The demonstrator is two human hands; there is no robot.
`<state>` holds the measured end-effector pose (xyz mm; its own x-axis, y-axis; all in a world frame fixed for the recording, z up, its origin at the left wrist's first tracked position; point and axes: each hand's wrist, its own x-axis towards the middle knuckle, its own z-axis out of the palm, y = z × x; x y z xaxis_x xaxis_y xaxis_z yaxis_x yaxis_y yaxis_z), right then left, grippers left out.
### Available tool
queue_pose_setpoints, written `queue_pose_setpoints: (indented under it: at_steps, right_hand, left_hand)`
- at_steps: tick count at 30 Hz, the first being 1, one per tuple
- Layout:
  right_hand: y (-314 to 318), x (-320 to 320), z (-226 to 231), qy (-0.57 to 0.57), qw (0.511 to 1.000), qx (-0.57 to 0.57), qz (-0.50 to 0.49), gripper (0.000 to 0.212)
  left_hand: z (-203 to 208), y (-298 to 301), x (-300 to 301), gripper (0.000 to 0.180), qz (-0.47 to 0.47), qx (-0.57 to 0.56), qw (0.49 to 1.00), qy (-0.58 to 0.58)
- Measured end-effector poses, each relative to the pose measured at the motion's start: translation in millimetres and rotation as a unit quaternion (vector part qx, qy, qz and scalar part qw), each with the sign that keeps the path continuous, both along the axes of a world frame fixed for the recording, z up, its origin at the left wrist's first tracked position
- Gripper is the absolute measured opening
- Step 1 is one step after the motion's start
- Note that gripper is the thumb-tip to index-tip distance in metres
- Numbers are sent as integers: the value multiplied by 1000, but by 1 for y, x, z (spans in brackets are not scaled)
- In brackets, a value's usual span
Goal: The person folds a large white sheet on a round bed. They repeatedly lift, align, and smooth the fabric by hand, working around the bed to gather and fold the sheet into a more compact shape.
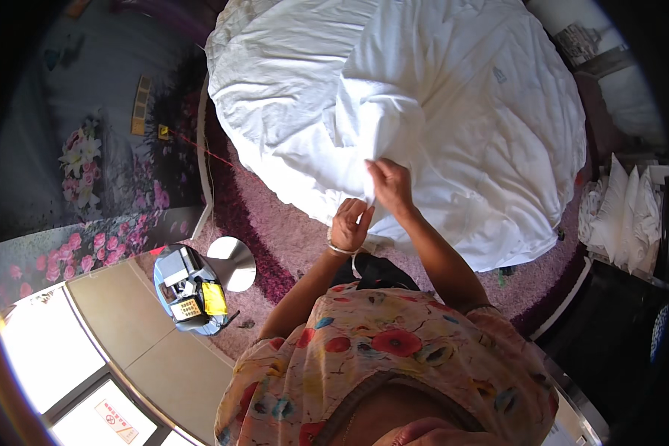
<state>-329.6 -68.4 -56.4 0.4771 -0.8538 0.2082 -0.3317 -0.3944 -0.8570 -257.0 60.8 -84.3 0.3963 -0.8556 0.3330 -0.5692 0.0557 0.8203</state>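
Note:
A rumpled white bed sheet [290,97] covers a large round bed in front of me, with a loose fold bunched toward its middle. My left hand [350,224] is closed at the near end of this fold, its fingertips pinching the cloth. Slightly farther off and to the right, my right hand [391,184] pinches the same strip of cloth between thumb and fingers. Between the two hands a short stretch of the sheet is pulled narrow. The sheet's near edge hangs over the side of the bed.
Left of me stands a small round table [161,291] with a telephone [188,308] and a yellow packet [214,299] on it, near a shiny silver base [234,264]. Purple carpet [275,215] surrounds the bed. White folded linens [623,212] are stacked at the right. A flowered wall [82,178] rises at the left.

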Motion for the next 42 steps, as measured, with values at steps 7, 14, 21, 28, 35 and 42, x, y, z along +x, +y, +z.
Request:
queue_pose_setpoints:
  at_steps: [7, 14, 21, 28, 35, 42]
  right_hand:
    - [11, -28, -1, 112, 982, -82, 125, 29]
    - [8, -42, 4, 53, 987, -79, 127, 30]
    - [9, -57, -5, 50, 986, -94, 128, 31]
    - [15, -67, 3, 70, 985, -100, 122, 30]
    - [13, -67, -16, 205, 973, -101, 32, 28]
    - [15, 19, 13, 184, 967, -175, -30, 18]
  left_hand:
    - [-6, -17, 42, 20, 63, 51, 982, 172]
    - [-22, -100, 50, 45, 62, 329, 848, 411]
    - [-77, -108, 24, 36, 87, 345, 717, 600]
    - [-105, -121, 28, 18, 179, 141, 546, 807]
    - [-3, -96, 44, 19, 97, -60, 828, 550]
    - [6, -77, 37, 11, 36, -15, 839, 543]
